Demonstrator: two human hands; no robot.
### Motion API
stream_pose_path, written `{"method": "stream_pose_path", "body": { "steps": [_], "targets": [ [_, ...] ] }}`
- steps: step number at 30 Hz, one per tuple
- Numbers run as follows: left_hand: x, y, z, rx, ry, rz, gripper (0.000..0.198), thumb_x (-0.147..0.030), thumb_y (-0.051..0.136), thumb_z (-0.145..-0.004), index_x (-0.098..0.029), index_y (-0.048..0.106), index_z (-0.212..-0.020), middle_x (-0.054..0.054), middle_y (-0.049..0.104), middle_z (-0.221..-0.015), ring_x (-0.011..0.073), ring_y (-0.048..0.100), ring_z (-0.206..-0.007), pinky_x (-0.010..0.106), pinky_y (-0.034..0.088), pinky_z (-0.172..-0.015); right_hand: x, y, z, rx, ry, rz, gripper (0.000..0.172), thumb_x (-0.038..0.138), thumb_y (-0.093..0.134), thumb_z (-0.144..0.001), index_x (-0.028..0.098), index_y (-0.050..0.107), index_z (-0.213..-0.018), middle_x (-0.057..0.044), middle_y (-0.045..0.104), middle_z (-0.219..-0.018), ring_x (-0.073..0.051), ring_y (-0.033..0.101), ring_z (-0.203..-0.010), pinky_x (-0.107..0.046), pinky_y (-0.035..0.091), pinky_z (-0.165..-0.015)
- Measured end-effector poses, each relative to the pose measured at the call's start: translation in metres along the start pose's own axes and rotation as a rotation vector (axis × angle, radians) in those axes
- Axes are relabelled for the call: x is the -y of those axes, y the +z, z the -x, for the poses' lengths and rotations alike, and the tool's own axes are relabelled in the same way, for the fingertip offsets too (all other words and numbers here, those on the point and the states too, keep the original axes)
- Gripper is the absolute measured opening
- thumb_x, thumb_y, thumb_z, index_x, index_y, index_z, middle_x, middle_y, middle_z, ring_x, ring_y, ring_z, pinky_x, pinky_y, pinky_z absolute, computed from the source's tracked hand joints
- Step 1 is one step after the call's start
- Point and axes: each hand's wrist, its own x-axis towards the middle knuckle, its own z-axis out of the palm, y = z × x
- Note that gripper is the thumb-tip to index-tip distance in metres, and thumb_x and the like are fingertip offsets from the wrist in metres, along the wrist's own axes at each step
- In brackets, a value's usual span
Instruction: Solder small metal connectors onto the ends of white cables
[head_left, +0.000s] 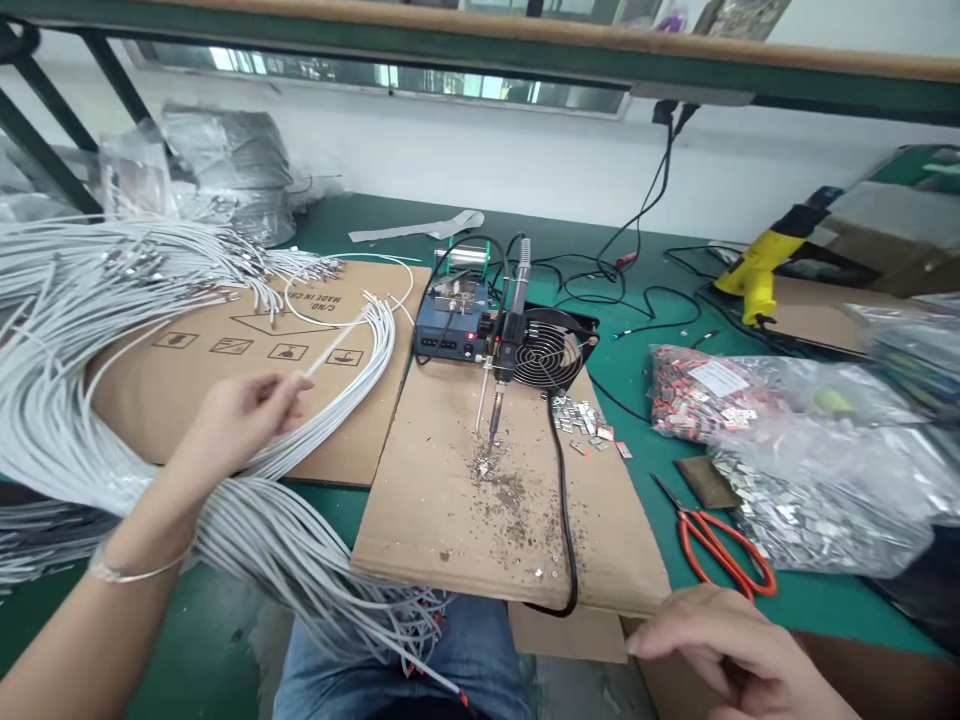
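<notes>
My left hand (251, 415) is closed in a pinch on a white cable (336, 343), which runs up and to the right from the fingertips. Below and around it lies a thick bundle of white cables (277, 560), draped over the table edge and my lap. Near the front right edge of the cardboard, my right hand (739, 650) hovers with loosely bent fingers apart and nothing visible in them. Ahead stands a soldering iron (512, 330) clamped tip-down over the cardboard mat (420, 500), beside a blue control box (450, 320).
Behind the iron is a black fan (551, 350). Small metal parts (576, 415) lie beside it. Red-handled scissors (724, 550), bags of metal connectors (817, 510) and a yellow heat gun (765, 262) are on the right. A black cord (562, 500) crosses the mat.
</notes>
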Motion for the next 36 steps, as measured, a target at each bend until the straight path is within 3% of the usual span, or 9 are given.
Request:
{"method": "stream_pose_path", "body": {
  "steps": [5,9,11,15,20,23,26,30,36],
  "targets": [
    [-0.040,-0.013,0.014,0.217,0.072,0.559,0.029,-0.042,0.032,-0.086,-0.021,0.050,-0.078,-0.009,0.022,-0.046,0.0062,0.020,-0.032,0.018,0.017,-0.034,0.012,0.013,-0.025,-0.006,0.000,-0.056,0.030,0.045,0.054,-0.085,0.023,0.066,-0.101,0.004,0.043,-0.052,-0.011,0.045,-0.050,-0.022,0.036,-0.053],
    [-0.078,0.013,0.050,0.771,0.382,0.477,0.031,-0.031,0.034,-0.090,-0.018,0.057,-0.073,-0.003,0.051,-0.061,0.0093,0.048,-0.054,0.018,0.038,-0.048,0.028,0.046,-0.052,-0.089,0.092,-0.360,0.041,0.043,0.047,-0.089,0.019,0.055,-0.120,0.001,0.050,-0.060,-0.011,0.044,-0.051,-0.022,0.036,-0.047],
    [-0.085,0.034,0.069,0.905,0.487,0.318,0.026,-0.027,0.038,-0.090,-0.019,0.062,-0.083,-0.001,0.060,-0.068,0.0130,0.057,-0.064,0.020,0.045,-0.059,0.036,0.063,-0.061,-0.137,0.082,-0.493,0.048,0.045,0.049,-0.087,0.018,0.049,-0.127,-0.001,0.054,-0.067,-0.012,0.048,-0.056,-0.023,0.039,-0.051],
    [-0.072,0.062,0.096,0.896,0.510,0.228,0.023,-0.020,0.041,-0.090,-0.019,0.064,-0.088,0.000,0.066,-0.071,0.0144,0.061,-0.065,0.020,0.046,-0.059,0.048,0.089,-0.072,-0.143,0.128,-0.608,0.031,0.034,0.040,-0.094,0.015,0.064,-0.092,0.000,0.053,-0.060,-0.010,0.050,-0.055,-0.021,0.040,-0.054],
    [-0.063,0.075,0.105,0.527,0.233,0.725,0.016,-0.023,0.051,-0.085,-0.019,0.067,-0.089,0.006,0.069,-0.088,0.0195,0.062,-0.087,0.030,0.048,-0.076,0.054,0.106,-0.076,0.096,0.113,-0.500,0.031,0.028,0.040,-0.093,0.016,0.061,-0.073,0.000,0.060,-0.058,-0.010,0.055,-0.055,-0.021,0.042,-0.058],
    [-0.068,0.084,0.107,0.685,-0.078,1.059,0.019,-0.032,0.065,-0.077,-0.017,0.061,-0.066,0.001,0.065,-0.063,0.0139,0.060,-0.061,0.023,0.047,-0.057,0.051,0.100,-0.074,0.139,0.108,-0.385,0.031,0.027,0.046,-0.090,0.016,0.063,-0.066,-0.001,0.062,-0.063,-0.012,0.056,-0.060,-0.023,0.043,-0.063],
    [-0.070,0.093,0.109,0.797,-0.276,1.239,0.028,-0.041,0.068,-0.073,-0.016,0.055,-0.069,-0.002,0.062,-0.059,0.0095,0.059,-0.049,0.019,0.044,-0.051,0.046,0.084,-0.072,0.030,0.215,-0.338,0.023,0.031,0.056,-0.085,0.016,0.065,-0.071,0.001,0.057,-0.058,-0.010,0.045,-0.051,-0.021,0.037,-0.051],
    [-0.069,0.103,0.116,0.850,-0.233,1.168,0.030,-0.043,0.065,-0.075,-0.017,0.052,-0.070,-0.005,0.056,-0.055,0.0070,0.053,-0.037,0.018,0.039,-0.042,0.044,0.067,-0.076,-0.123,0.261,-0.365,0.016,0.032,0.065,-0.078,0.017,0.067,-0.083,0.002,0.055,-0.060,-0.009,0.036,-0.049,-0.022,0.028,-0.044],
    [-0.071,0.100,0.120,0.637,0.020,0.870,0.013,-0.022,0.059,-0.080,-0.016,0.060,-0.068,-0.003,0.054,-0.057,0.0087,0.053,-0.048,0.020,0.043,-0.049,0.047,0.080,-0.091,-0.152,0.330,-0.636,0.017,0.020,0.067,-0.072,0.016,0.056,-0.059,0.007,0.039,-0.044,-0.006,0.031,-0.042,-0.020,0.022,-0.040]
  ]
}}
